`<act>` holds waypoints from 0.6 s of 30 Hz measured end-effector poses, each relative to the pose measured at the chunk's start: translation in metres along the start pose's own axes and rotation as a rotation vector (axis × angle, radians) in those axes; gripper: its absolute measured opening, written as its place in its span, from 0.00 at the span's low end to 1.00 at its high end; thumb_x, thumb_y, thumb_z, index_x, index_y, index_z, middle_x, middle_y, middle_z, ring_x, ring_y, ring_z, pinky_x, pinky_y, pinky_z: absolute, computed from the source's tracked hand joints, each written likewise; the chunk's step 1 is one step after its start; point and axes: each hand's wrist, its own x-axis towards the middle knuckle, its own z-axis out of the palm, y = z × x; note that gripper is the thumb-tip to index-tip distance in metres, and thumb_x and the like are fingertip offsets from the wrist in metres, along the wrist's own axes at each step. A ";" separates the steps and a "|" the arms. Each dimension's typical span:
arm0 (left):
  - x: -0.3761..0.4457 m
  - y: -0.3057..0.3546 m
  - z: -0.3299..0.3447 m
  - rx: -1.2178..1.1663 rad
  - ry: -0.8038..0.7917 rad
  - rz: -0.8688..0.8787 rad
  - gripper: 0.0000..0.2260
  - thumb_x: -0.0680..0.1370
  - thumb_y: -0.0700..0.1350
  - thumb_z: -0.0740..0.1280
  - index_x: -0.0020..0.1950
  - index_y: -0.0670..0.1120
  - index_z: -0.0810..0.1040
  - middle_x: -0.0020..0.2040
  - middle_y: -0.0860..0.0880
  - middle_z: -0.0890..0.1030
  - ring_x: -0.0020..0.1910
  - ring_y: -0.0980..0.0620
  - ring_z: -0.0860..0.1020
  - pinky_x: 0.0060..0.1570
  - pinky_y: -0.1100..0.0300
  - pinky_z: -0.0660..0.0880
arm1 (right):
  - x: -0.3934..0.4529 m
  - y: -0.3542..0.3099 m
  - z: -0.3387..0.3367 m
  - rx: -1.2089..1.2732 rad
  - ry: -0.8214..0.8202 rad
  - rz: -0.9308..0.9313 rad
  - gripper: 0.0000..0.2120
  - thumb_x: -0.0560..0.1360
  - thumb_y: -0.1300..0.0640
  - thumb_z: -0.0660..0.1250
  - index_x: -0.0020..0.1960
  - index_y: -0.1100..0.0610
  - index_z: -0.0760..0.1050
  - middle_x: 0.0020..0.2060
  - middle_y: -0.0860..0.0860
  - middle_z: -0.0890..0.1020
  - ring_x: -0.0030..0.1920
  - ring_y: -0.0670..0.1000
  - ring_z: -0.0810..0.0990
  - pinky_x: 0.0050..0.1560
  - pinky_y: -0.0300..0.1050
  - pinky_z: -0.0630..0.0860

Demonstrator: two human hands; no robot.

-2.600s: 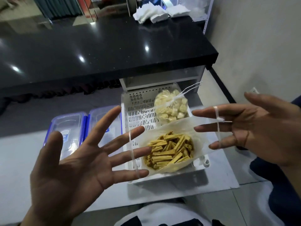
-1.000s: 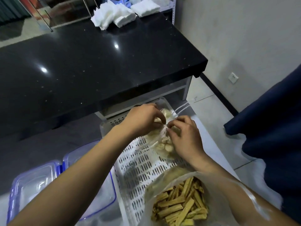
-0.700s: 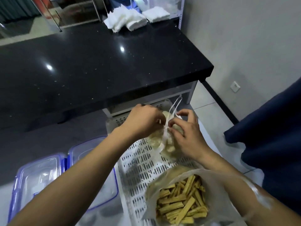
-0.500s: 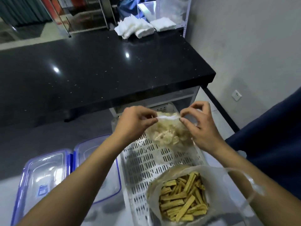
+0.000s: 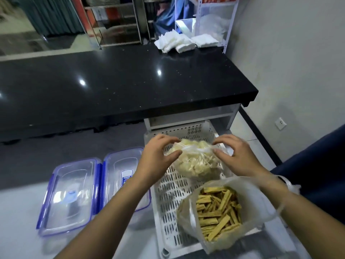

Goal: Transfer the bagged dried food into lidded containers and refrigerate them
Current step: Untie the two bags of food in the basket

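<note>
Nearest to me, an open clear plastic bag of yellow-brown dried sticks (image 5: 218, 214) sits in the near end of a white perforated plastic tray (image 5: 168, 199), its mouth gaping upward and its loose film draped against my right forearm. To the left of the tray, two clear rectangular lidded containers with blue rims (image 5: 93, 189) lie side by side on the pale grey surface (image 5: 22, 212), touching each other; my left forearm crosses over the nearer corner of the right one. Further along the tray I have both hands on a second clear plastic bag of pale, cream-coloured dried pieces (image 5: 194, 163), which rests in the tray's far half. My left hand (image 5: 158, 154) pinches the bag's top edge on the left between thumb and curled fingers, and my right hand (image 5: 237, 156) pinches the same top edge on the right, with the film stretched in a band between them. I cannot tell whether the bag's mouth is open. Beyond the tray stands a glossy black stone counter (image 5: 121, 85) on a white frame. At its far right end lies a pile of folded white cloths (image 5: 179, 43). Behind that I make out metal shelving (image 5: 119, 21), blurred, and a pale wall runs along the right with a white socket (image 5: 280, 123) low down.
</note>
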 end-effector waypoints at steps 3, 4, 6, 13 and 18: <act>0.019 0.021 0.000 0.302 -0.180 0.102 0.18 0.77 0.55 0.71 0.65 0.53 0.80 0.58 0.52 0.81 0.58 0.51 0.78 0.58 0.52 0.74 | 0.010 -0.020 -0.003 -0.146 -0.169 -0.042 0.14 0.76 0.50 0.70 0.61 0.47 0.78 0.61 0.44 0.75 0.64 0.47 0.71 0.68 0.50 0.67; 0.025 0.028 0.005 0.406 -0.237 0.107 0.19 0.77 0.57 0.69 0.67 0.54 0.78 0.60 0.52 0.81 0.58 0.50 0.78 0.57 0.52 0.75 | 0.014 -0.025 0.000 -0.279 -0.204 -0.062 0.14 0.77 0.49 0.69 0.62 0.47 0.78 0.62 0.45 0.75 0.66 0.48 0.69 0.69 0.50 0.64; 0.037 0.037 0.017 0.572 -0.282 0.132 0.18 0.78 0.57 0.67 0.67 0.56 0.77 0.60 0.51 0.82 0.57 0.49 0.80 0.53 0.53 0.75 | 0.020 -0.031 0.007 -0.468 -0.222 -0.078 0.13 0.78 0.48 0.67 0.61 0.46 0.78 0.60 0.47 0.76 0.67 0.51 0.68 0.69 0.52 0.60; 0.050 0.054 0.016 0.668 -0.205 0.264 0.08 0.80 0.52 0.66 0.54 0.55 0.84 0.50 0.50 0.85 0.51 0.47 0.82 0.46 0.55 0.72 | 0.024 -0.036 -0.006 -0.501 -0.035 -0.236 0.09 0.78 0.48 0.68 0.54 0.48 0.85 0.52 0.45 0.80 0.60 0.51 0.73 0.65 0.51 0.61; 0.036 0.059 -0.017 0.087 -0.041 0.108 0.05 0.76 0.47 0.74 0.50 0.50 0.87 0.43 0.54 0.86 0.44 0.56 0.83 0.46 0.56 0.80 | 0.014 -0.034 -0.022 0.119 0.130 -0.130 0.04 0.74 0.59 0.74 0.48 0.56 0.86 0.45 0.46 0.82 0.49 0.47 0.80 0.53 0.45 0.77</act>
